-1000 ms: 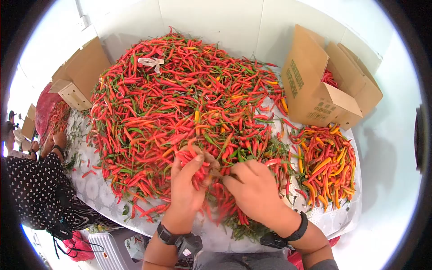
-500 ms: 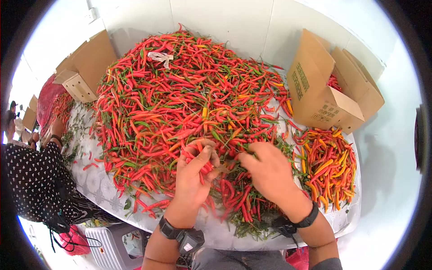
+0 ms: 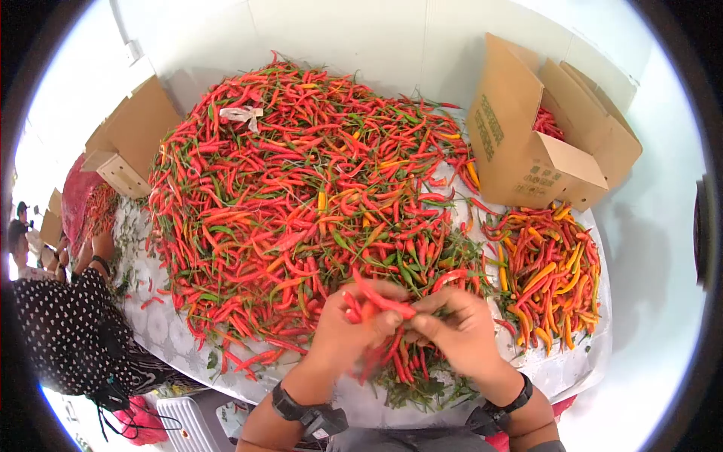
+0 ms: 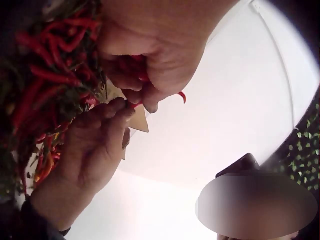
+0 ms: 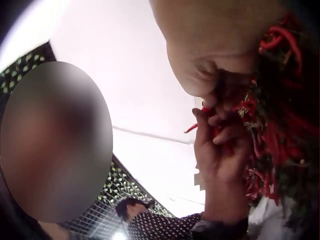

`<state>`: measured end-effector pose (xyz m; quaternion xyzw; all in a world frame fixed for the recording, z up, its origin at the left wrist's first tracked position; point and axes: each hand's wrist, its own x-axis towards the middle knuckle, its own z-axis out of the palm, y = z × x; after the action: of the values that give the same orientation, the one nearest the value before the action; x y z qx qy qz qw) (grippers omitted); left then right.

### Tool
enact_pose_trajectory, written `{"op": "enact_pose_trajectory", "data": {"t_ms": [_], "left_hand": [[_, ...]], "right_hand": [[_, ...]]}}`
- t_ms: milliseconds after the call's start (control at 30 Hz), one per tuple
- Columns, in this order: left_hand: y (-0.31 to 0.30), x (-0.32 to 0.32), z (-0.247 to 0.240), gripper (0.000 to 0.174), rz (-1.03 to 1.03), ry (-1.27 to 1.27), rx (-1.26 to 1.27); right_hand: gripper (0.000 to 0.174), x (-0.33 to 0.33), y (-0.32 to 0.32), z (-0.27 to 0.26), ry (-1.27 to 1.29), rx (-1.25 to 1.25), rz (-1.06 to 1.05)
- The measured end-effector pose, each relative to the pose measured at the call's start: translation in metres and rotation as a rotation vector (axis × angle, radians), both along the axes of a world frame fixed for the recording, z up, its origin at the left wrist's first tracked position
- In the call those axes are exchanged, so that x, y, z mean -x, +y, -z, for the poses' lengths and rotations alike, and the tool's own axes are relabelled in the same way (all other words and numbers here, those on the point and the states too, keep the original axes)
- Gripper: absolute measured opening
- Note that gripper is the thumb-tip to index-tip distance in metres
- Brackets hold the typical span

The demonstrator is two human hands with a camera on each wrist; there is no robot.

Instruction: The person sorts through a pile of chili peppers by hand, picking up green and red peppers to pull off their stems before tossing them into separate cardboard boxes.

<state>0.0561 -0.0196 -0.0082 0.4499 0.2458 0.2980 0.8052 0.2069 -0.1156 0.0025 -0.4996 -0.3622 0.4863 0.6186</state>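
My left hand [image 3: 339, 331] holds several red chilies in its curled fingers, low over the near edge of the chili heap [image 3: 248, 181]. One red chili [image 3: 380, 300] sticks out between thumb and forefinger, its end pointing right. At that end, the thumb and forefinger of my right hand [image 3: 468, 335] pinch the tip. In the left wrist view, the two hands meet at the chili, whose thin curved end [image 4: 182, 97] pokes out past the left hand. The right wrist view shows red chilies [image 5: 216, 134] inside the left fingers.
A smaller pile of red and yellow chilies [image 3: 546, 279] lies at right. Behind it stands an open cardboard box [image 3: 512, 151] with red chilies inside. Stems and leaves [image 3: 422, 392] gather at the near edge. Another person [image 3: 64, 331] works at far left beside a cardboard box [image 3: 139, 135].
The right hand was apart from the left, over the heap; now it has come in to meet the left hand at a chili. Both hands sit lower and nearer the body.
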Motion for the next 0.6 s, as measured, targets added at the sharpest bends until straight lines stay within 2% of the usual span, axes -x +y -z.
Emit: {"op": "enact_pose_trajectory", "data": {"t_ms": [33,67,133,167,267,300,333,400,433,467,500,533,600], "left_hand": [[0.003,0.002,0.009,0.030,0.043,0.010,-0.080],[0.002,0.001,0.009,0.030,-0.010,0.026,-0.178],[-0.001,-0.004,0.007,0.032,-0.117,0.044,-0.378],[-0.002,-0.004,0.005,0.028,-0.096,0.039,-0.276],[-0.002,0.001,-0.001,0.018,-0.008,-0.026,0.083],[0.002,0.001,-0.003,0.018,0.036,-0.080,0.236],[0.005,0.002,-0.004,0.019,0.078,-0.134,0.391],[0.011,0.007,-0.002,0.021,0.051,-0.151,0.330],[0.015,0.011,-0.003,0.019,0.023,-0.177,0.269],[0.018,0.013,-0.004,0.018,-0.005,-0.204,0.205],[0.019,0.013,-0.006,0.013,-0.108,-0.276,0.140],[0.018,0.012,-0.012,0.012,-0.199,-0.240,0.150],[0.016,0.010,-0.026,0.011,-0.377,-0.161,0.172]], "right_hand": [[0.009,0.002,0.000,0.001,-0.079,0.050,0.011],[0.009,0.004,0.000,0.001,-0.159,0.102,0.021],[0.009,0.004,0.001,0.004,-0.388,0.045,0.054],[0.009,0.004,0.002,0.005,-0.507,0.018,0.070],[0.017,0.003,0.006,0.005,-1.021,-0.373,0.149],[0.020,0.002,0.010,0.009,-0.944,-0.512,0.115],[0.019,0.001,0.011,0.007,-0.948,-0.494,0.109],[0.015,-0.001,0.011,-0.001,-0.954,-0.459,0.081],[0.017,-0.005,0.008,-0.006,-0.972,-0.261,0.114],[0.017,-0.007,0.010,-0.013,-1.147,-0.245,0.276],[0.017,-0.011,0.013,-0.021,-1.318,-0.228,0.441],[0.018,-0.013,0.016,-0.024,-1.485,-0.208,0.611],[0.024,-0.005,0.011,-0.009,-1.508,-0.296,0.393]]}}
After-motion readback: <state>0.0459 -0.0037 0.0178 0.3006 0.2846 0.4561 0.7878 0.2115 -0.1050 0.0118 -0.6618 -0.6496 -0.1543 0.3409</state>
